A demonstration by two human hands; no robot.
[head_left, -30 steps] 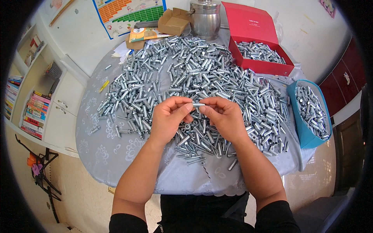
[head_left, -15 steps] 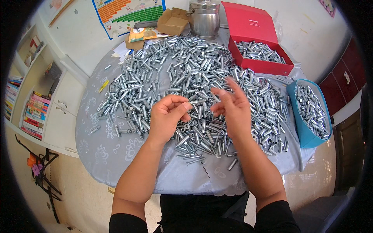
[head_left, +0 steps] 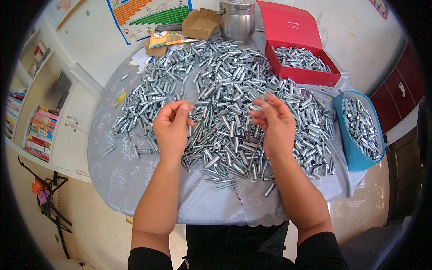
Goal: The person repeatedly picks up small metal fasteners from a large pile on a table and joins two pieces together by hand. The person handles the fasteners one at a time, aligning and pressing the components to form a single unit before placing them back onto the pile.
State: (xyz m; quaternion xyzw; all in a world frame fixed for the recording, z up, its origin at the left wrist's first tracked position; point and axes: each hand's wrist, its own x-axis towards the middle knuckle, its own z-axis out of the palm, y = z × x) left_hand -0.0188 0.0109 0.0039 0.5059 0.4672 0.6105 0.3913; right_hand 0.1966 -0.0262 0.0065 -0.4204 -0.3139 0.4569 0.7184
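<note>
A broad heap of silvery metal sleeves and bolts [head_left: 220,85] lies spread over the table, with a few flat washers [head_left: 217,146] among them. Above the left part of this heap is my left hand [head_left: 172,130], its thumb and fingertips pressed together. A metal piece shows right by those fingertips, but whether it is held or lies in the heap I cannot tell. My right hand [head_left: 278,128] hovers over the heap's right half, fingers curled and thumb drawn toward them. Something small and pale seems to be at its fingertips, too blurred to name.
At the back right stands an open red box [head_left: 306,78] filled with similar metal parts. A blue fabric bin [head_left: 355,164] of them sits at the right edge. Behind are a steel pot [head_left: 237,22] and a small cardboard box [head_left: 199,24]. A yellow tool [head_left: 120,99] lies at left.
My left hand has shifted left, away from the middle of the heap. My right hand has moved slightly right, and its raised, spread fingers have curled in.
</note>
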